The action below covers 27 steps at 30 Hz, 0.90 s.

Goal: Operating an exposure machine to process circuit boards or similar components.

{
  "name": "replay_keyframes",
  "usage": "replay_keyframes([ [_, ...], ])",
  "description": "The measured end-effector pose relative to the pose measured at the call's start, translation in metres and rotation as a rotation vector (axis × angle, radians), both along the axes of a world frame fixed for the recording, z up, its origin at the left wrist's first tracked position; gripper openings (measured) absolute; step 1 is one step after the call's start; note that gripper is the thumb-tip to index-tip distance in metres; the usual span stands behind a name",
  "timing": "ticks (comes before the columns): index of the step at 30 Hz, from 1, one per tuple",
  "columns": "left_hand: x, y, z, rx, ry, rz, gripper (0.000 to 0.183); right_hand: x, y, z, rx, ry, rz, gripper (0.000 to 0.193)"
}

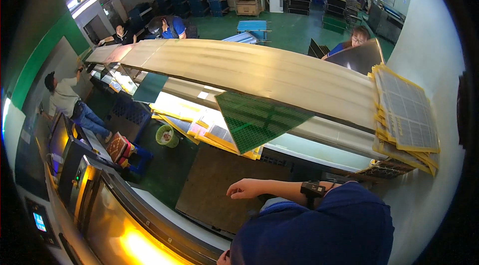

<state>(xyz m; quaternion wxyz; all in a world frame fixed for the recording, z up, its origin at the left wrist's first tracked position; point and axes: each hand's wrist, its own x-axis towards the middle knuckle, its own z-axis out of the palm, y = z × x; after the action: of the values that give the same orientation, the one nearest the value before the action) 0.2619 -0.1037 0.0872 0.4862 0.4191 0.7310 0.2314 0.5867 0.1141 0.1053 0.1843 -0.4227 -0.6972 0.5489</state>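
Note:
My right hand (244, 188) reaches to the left above the brown floor board, its fingers loosely bent and apart, and I see nothing in it. A small black device (313, 189) is strapped round that wrist. At the lower edge, only part of my left hand (223, 259) shows, beside the rim of the machine. Its fingers are mostly cut off, so what it holds, if anything, is hidden. The machine (172, 235) has a dark frame around a panel glowing yellow-orange.
Across from me stands a long bench with a pale top shelf (239, 68). A green mesh sheet (259, 120) hangs over its edge, and yellow-edged framed sheets (406, 110) are stacked at its right end. A green basket (167, 135) stands on the floor. Several people work farther off.

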Motion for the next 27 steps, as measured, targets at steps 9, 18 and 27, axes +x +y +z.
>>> replay_keyframes([
  [9,-0.030,-0.003,-0.041,-0.032,-0.025,-0.210,0.039,0.036,-0.010,-0.012,-0.177,0.548,-0.355,0.056],
  [18,-0.061,0.026,-0.144,0.102,0.034,-0.091,0.046,0.101,0.026,0.040,-0.008,1.244,-0.992,0.058],
  [27,0.060,0.218,0.014,0.190,-0.694,-0.103,0.055,0.070,0.031,0.073,-0.430,0.875,-1.025,0.047],
])
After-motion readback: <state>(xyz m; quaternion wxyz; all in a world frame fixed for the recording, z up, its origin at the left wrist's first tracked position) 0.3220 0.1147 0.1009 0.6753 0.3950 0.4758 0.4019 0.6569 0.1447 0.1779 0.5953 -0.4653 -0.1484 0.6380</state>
